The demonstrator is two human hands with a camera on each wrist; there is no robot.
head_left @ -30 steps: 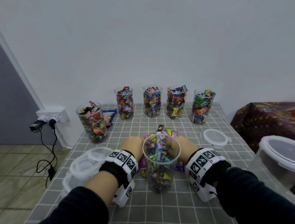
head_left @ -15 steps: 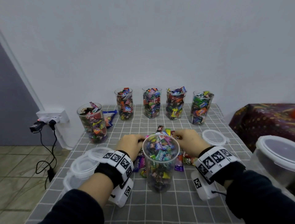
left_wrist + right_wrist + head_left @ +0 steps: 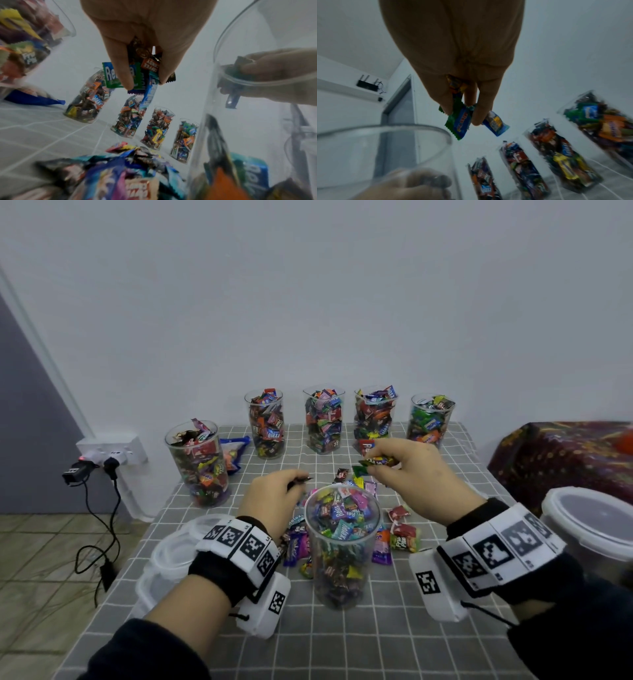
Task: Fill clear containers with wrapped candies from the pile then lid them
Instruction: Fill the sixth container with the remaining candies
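Observation:
A clear container [image 3: 342, 546], nearly full of wrapped candies, stands at the table's front middle. The candy pile [image 3: 394, 529] lies behind and around it. My left hand [image 3: 274, 498] hovers just left of the rim and grips several candies [image 3: 144, 73], green, blue and orange wrappers showing. My right hand [image 3: 404, 467] is raised behind and right of the rim, pinching a green and a blue candy [image 3: 462, 121]. The container's rim [image 3: 385, 129] shows below them in the right wrist view.
Several filled lidless containers [image 3: 323, 419] line the back of the grey checked table [image 3: 342, 645], one more at the left [image 3: 198, 463]. Loose lids [image 3: 174, 553] stack at front left. A lidded tub [image 3: 596, 529] stands at right. A socket with cables [image 3: 102, 460] hangs left.
Both hands have lifted off the pile with candies in them. The right hand has risen higher and moved back; the left has come up beside the container's rim.

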